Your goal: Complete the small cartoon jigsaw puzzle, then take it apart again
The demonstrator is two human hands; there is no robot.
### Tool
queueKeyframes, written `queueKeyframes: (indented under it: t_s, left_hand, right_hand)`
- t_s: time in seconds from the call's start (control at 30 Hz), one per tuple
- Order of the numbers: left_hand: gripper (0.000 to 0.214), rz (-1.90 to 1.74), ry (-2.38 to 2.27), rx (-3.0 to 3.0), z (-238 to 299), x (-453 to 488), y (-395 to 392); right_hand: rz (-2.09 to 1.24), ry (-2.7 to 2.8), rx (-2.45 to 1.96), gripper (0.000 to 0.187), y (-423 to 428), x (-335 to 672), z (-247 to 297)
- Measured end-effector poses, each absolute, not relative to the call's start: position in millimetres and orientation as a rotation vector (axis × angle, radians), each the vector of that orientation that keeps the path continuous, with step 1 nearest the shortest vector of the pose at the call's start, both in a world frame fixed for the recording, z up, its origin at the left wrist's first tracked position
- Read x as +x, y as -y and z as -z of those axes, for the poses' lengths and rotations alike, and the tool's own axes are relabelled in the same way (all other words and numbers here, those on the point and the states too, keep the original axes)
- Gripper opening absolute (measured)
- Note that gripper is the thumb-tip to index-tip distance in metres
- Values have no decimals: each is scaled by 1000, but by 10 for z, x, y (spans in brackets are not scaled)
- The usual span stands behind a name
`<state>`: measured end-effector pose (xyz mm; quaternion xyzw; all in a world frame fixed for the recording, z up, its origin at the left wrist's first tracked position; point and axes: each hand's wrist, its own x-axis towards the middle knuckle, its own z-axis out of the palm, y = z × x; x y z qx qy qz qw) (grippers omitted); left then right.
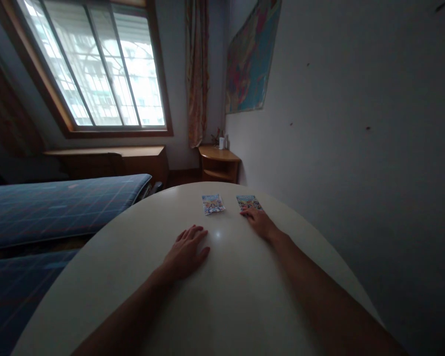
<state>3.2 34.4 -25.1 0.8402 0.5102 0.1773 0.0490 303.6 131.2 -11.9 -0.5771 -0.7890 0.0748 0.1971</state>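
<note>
Two small, colourful printed packets lie flat on the white round table [133, 247]. The left packet [212, 203] is mostly blue, white and orange, with a slightly uneven near edge. Its neighbour, the right packet [247, 200], has a darker green and multicoloured print. My right hand [259, 221] rests at the near edge of the right packet, fingers laid over its lower part and covering some of it. Flat on the tabletop, palm down, my left hand [187, 252] has its fingers apart and holds nothing. It lies nearer to me than the left packet, without touching it.
Beside the table on the left is a bed with a blue plaid mattress [66, 207]. A wooden corner shelf [219, 154] with small items stands beyond the table. On the right is a white wall [341, 163] bearing a map [250, 62]. A desk [133, 151] sits under the window.
</note>
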Motion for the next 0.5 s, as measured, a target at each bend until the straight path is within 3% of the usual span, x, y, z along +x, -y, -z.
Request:
queueKeyframes:
  t_s: [0.2,0.37,0.5]
  left_hand:
    - [54,-495,-1524,2586,224,29,-345]
    - [58,-409,-1470,2614,204,24,-328]
    - [62,-407,-1445,2622,201,24,-322]
  right_hand:
    - [-66,2291,-1614,46,-1120,2894,138]
    - [-194,2447,-1591,67,-635,2715,102]
    - [-291,2512,-1528,73,-362,2641,97]
